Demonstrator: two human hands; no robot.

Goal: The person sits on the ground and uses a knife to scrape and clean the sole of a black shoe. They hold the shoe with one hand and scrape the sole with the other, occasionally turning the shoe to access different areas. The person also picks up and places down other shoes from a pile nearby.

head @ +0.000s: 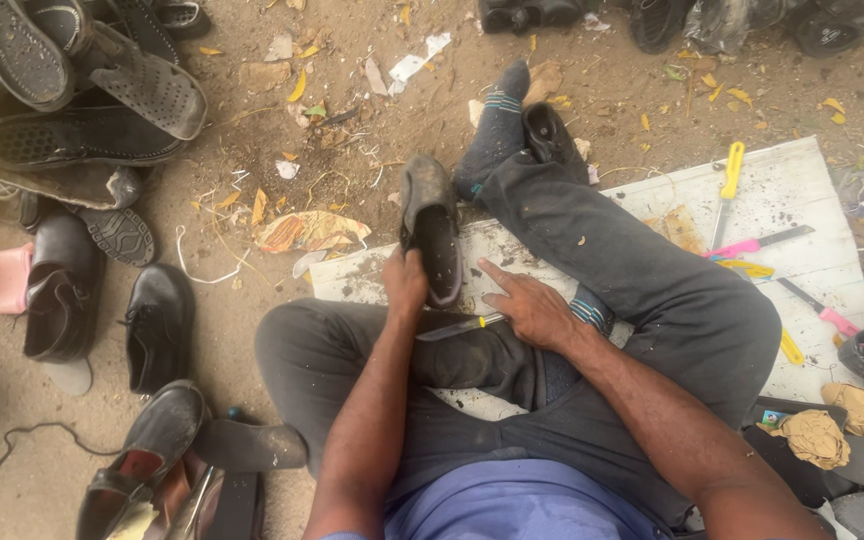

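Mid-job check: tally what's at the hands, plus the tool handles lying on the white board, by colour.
Dark shoe in the left hand grip: 1
Knife under the right hand: 1
Yellow handles on the white board: 3
Pink handles: 2
Total: 7

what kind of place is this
Probably an outdoor, ground-level shoe repair spot. The person sits on bare dirt, the left hand holding up a worn black shoe. Piles of shoes and soles lie nearby, and knives rest on a white board.
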